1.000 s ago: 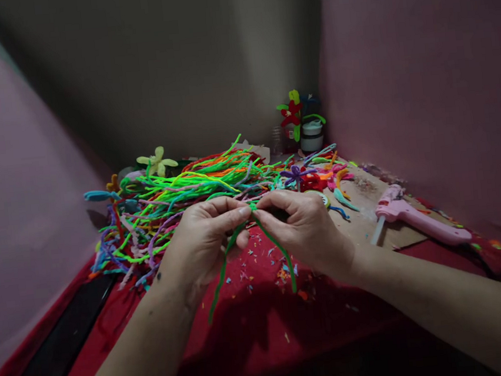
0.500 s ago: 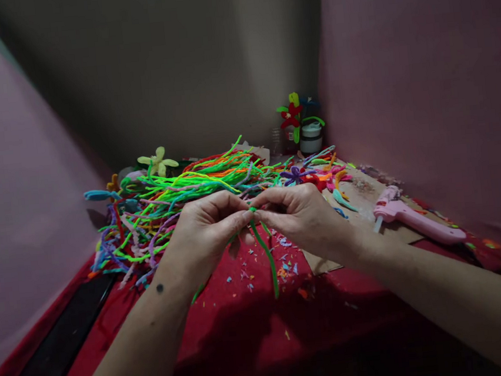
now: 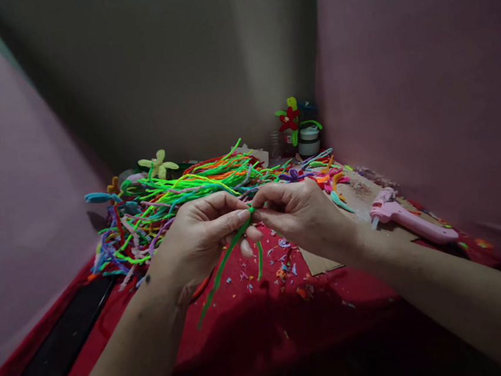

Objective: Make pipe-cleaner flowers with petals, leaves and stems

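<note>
and here you are, both hands pinched fingertip to fingertip in front of you. your left hand (image 3: 201, 225) has thumb and index finger pressed together on the green strand (image 3: 227, 254), no gap showing between them. your right hand (image 3: 308, 212) meets it from the other side, its grip just as narrow, thumb and index finger closed at the same little green twist; how much of it sits inside those fingertips, you can't tell from here.

now the line that matters: from that twist the longer tail slants down and to the left, toward you, passing right across the left fingers. so its long axis leans to the left hand's side, and the left is the nearer hand. a shorter green tail (image 3: 260, 261) hangs almost straight down between the hands, just right of the left hand's curled fingers. where it joins up above is hidden.

below, the red worktop (image 3: 234, 343) carries colourful scraps (image 3: 287, 267), under and beyond the tails. just past your knuckles lies the heap of fuzzy stems (image 3: 206, 183), with a purple flower (image 3: 292, 175) beside its right end. out right, the pink glue gun (image 3: 413, 222) rests on the cardboard (image 3: 322, 262), well apart from the twist.
</note>
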The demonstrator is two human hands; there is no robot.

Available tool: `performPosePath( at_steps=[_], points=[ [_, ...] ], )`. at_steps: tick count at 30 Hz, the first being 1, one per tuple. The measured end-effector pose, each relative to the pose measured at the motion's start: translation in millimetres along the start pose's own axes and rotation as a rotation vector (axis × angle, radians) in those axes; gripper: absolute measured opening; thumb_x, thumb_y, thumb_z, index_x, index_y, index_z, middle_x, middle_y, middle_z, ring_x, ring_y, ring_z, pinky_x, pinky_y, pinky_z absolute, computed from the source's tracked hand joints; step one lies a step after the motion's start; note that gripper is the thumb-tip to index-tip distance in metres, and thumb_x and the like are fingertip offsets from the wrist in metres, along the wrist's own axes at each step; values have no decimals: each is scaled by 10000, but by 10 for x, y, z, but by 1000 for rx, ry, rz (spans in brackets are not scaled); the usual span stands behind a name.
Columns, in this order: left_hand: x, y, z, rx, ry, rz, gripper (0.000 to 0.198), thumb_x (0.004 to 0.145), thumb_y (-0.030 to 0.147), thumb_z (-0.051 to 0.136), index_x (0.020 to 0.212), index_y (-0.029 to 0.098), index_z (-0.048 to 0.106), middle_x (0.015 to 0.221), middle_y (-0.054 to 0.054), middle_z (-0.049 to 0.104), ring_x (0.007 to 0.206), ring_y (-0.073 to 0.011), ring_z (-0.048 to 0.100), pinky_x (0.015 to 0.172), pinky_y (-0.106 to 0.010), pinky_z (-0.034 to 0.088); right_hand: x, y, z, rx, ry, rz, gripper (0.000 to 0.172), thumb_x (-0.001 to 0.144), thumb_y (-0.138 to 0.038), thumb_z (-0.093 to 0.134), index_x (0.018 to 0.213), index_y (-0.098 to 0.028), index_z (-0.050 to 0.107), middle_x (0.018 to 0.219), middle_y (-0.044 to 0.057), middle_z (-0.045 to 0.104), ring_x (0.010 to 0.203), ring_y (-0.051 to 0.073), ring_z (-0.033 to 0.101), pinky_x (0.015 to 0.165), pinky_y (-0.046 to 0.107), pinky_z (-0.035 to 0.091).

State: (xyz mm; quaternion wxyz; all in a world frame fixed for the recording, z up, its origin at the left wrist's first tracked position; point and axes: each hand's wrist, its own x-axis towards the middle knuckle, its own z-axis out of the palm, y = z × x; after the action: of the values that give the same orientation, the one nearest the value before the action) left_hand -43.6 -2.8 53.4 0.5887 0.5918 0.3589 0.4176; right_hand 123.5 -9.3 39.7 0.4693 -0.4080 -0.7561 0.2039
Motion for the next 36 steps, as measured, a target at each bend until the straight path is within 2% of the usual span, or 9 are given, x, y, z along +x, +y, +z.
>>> performPosePath(
  at_steps=[5, 12, 18, 22, 25, 29, 32, 34, 36],
  points=[
    [-5, 7, 11, 2, -12, -5, 111, 697, 143, 685, 771, 125, 605, 615, -41, 668, 489, -136, 629, 431, -198, 497, 27, -16, -17, 165, -25, 84, 71, 715, -161, 587, 653, -150, 620, 522, -39, 483, 491, 65, 404, 453, 197, 302],
    [2, -6, 38, 101, -4, 24, 128, 697, 171, 685, 773, 146, 585, 625, -8, 637, 520, -132, 624, 471, -216, 495, 39, -32, -31, 202, -48, 151, 102, 692, -96, 563, 616, -135, 619, 453, -49, 477, 425, 47, 390, 415, 193, 271],
    [-9, -43, 94, 549, 213, 342, 87, 700, 182, 671, 701, 151, 590, 646, 16, 589, 561, -90, 554, 528, -199, 455, 40, -34, -47, 253, -121, 261, 120, 715, -160, 575, 667, -124, 679, 382, -47, 473, 339, 48, 394, 355, 186, 273],
    [2, -112, 66, 868, 260, 614, 53, 739, 149, 621, 773, 175, 591, 698, 17, 595, 608, -99, 540, 569, -221, 446, 54, -16, -58, 421, -180, 372, 123, 699, -148, 561, 697, -119, 681, 373, -47, 480, 310, 62, 420, 327, 180, 297],
    [4, -136, 42, 1016, 236, 712, 60, 761, 145, 606, 804, 176, 579, 739, 6, 591, 660, -110, 554, 597, -232, 453, 59, 25, -59, 577, -195, 385, 102, 685, -200, 596, 652, -128, 660, 380, -55, 473, 306, 60, 409, 313, 181, 278],
    [-3, -122, 50, 1106, 186, 801, 81, 782, 138, 588, 853, 169, 565, 783, -9, 580, 719, -120, 569, 619, -233, 473, 62, 61, -59, 731, -209, 426, 89, 657, -215, 640, 603, -145, 645, 376, -63, 471, 310, 48, 388, 315, 185, 247],
    [7, -139, 67, 1104, 182, 853, 164, 777, 118, 590, 925, 172, 543, 917, -28, 563, 699, -95, 571, 618, -223, 487, 60, 63, -49, 747, -166, 467, 76, 634, -189, 656, 581, -140, 637, 371, -64, 466, 312, 38, 363, 319, 186, 226],
    [22, -176, 75, 1018, 234, 865, 232, 759, 99, 601, 957, 179, 510, 1007, -36, 515, 648, -64, 561, 600, -214, 494, 53, 63, -31, 756, -132, 483, 81, 627, -199, 663, 590, -134, 632, 382, -62, 470, 313, 37, 354, 317, 188, 216],
    [35, -212, 83, 934, 343, 856, 235, 733, 110, 628, 910, 181, 491, 973, -21, 489, 618, -55, 545, 580, -211, 491, 44, 67, -5, 795, -92, 498, 88, 617, -208, 673, 611, -133, 627, 410, -60, 492, 319, 37, 363, 320, 190, 223]
  ],
)
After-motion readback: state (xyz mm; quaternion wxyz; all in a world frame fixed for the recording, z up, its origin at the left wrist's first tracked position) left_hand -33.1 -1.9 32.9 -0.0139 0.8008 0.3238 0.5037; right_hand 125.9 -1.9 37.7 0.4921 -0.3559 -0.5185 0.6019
